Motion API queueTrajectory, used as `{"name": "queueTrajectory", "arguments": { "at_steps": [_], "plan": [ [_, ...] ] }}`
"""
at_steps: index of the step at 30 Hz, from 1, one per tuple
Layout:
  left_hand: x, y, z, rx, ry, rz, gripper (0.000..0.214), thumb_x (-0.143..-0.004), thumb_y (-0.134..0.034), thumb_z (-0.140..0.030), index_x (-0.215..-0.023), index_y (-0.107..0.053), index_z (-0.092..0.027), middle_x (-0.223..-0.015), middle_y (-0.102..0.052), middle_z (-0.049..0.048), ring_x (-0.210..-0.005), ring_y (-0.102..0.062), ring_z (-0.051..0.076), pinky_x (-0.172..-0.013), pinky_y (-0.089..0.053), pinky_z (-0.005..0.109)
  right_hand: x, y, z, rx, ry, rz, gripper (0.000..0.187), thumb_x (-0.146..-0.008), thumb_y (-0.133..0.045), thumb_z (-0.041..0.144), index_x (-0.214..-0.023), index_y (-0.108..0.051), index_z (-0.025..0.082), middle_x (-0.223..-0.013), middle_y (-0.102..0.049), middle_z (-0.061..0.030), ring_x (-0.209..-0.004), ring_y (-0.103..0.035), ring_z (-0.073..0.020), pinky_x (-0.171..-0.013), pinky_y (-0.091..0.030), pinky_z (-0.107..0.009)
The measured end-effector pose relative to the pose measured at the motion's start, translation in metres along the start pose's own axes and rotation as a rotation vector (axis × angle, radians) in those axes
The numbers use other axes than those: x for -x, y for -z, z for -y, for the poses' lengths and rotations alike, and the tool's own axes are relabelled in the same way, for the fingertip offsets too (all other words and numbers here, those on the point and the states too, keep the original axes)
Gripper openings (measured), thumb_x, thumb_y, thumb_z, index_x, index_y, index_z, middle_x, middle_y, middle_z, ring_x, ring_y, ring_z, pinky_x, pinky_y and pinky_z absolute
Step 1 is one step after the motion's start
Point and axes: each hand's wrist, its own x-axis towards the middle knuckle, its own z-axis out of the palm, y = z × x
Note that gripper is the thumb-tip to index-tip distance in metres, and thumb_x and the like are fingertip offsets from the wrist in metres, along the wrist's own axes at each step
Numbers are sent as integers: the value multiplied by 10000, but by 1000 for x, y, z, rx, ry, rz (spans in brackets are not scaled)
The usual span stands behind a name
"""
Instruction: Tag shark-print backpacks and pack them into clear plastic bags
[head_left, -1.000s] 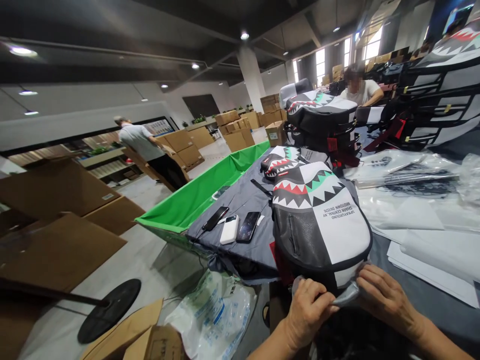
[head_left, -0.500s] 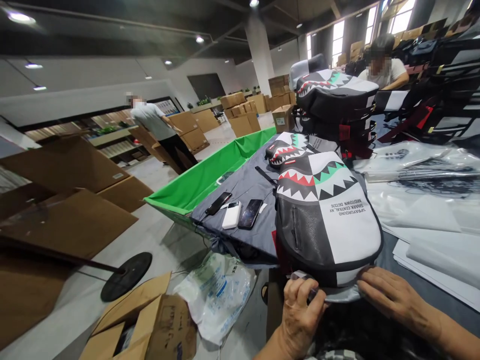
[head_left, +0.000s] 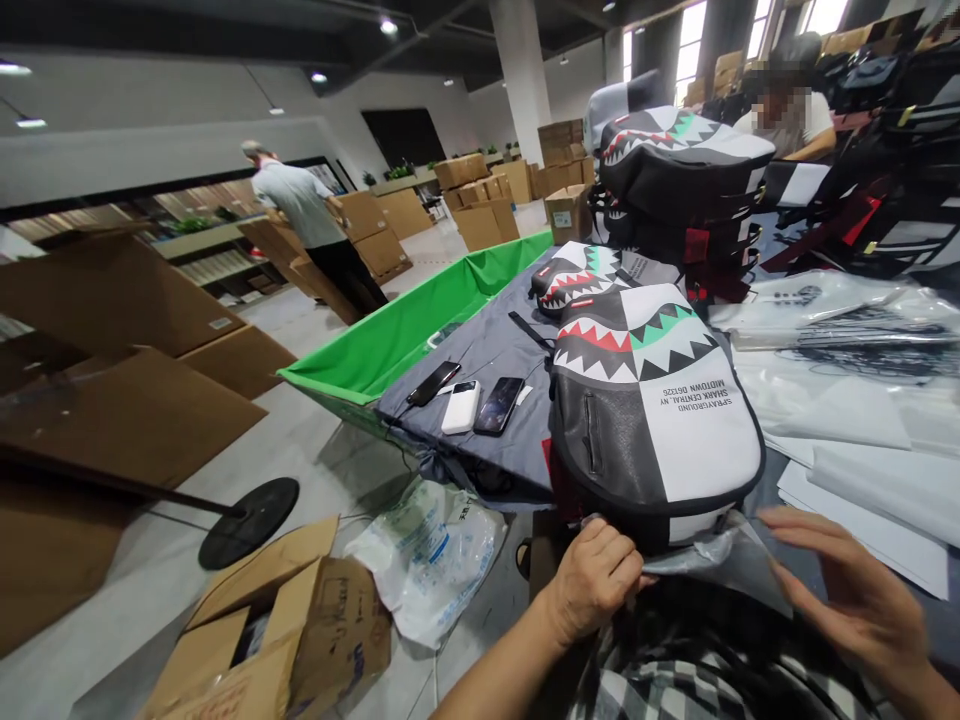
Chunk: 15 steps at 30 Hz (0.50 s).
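Below backpack [head_left: 652,400], left hand [head_left: 592,580], pinching plastic film [head_left: 712,560]

**Grey cloth-covered table [head_left: 480,395] laden at a warehouse packing station**

A shark-print backpack [head_left: 652,420] lies on it beside a white power bank [head_left: 460,407] and two smartphones [head_left: 499,405], with white plastic sheeting [head_left: 832,400] alongside; on the concrete floor [head_left: 300,450] below sit an open cardboard box [head_left: 262,630] and a crumpled plastic bag [head_left: 427,555].
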Motion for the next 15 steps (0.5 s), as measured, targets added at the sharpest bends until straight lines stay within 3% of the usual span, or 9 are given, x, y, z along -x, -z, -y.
{"name": "queueTrajectory", "arguments": {
  "at_steps": [2,5,9,10,12,15],
  "plan": [
    [1,-1,3,9,-15,-3,277,-1004,-596,-316,-772,-608,-165,-691,-590,3,-655,-495,140,-695,-377,306,14,-10,4,127,8,-158,284,-867,-685,87,-1099,-629,240,-948,-666,-36,-873,-669,-178,-810,-569,-295],
    [-1,1,6,37,-13,-44,269,-1008,-587,-300,-776,-608,-165,-699,-614,3,-648,-490,140,-691,-377,307,27,-27,-3,364,34,-112,99,-933,-631,157,-998,-625,231,-860,-675,-19,-760,-666,-171,-698,-562,-296],
    [-5,3,6,65,1,-60,319,-1037,-538,-333,-767,-604,-176,-707,-637,3,-640,-495,136,-702,-385,303,37,-26,-15,468,-246,-161,205,-1027,-493,274,-1187,-599,203,-989,-696,-77,-795,-696,-197,-536,-549,-273],
    [-5,3,6,70,6,-60,321,-1035,-545,-340,-764,-602,-178,-702,-636,0,-641,-497,134,-699,-382,301,40,-22,-13,486,-214,-187,227,-1009,-533,243,-1222,-603,207,-1004,-697,-75,-817,-697,-194,-577,-565,-271],
    [-6,3,5,79,8,-71,302,-1019,-581,-335,-761,-599,-179,-698,-636,-7,-642,-498,129,-690,-374,296,44,-18,-7,489,-4,-159,338,-956,-603,148,-1287,-615,217,-1034,-707,-70,-905,-702,-197,-750,-598,-292],
    [-6,3,5,81,10,-73,283,-1010,-598,-327,-768,-598,-179,-707,-641,-8,-651,-501,129,-694,-371,298,37,-24,0,399,274,31,464,-909,-613,74,-1356,-601,200,-1107,-729,-83,-1049,-698,-213,-935,-584,-341]
  ]
}}
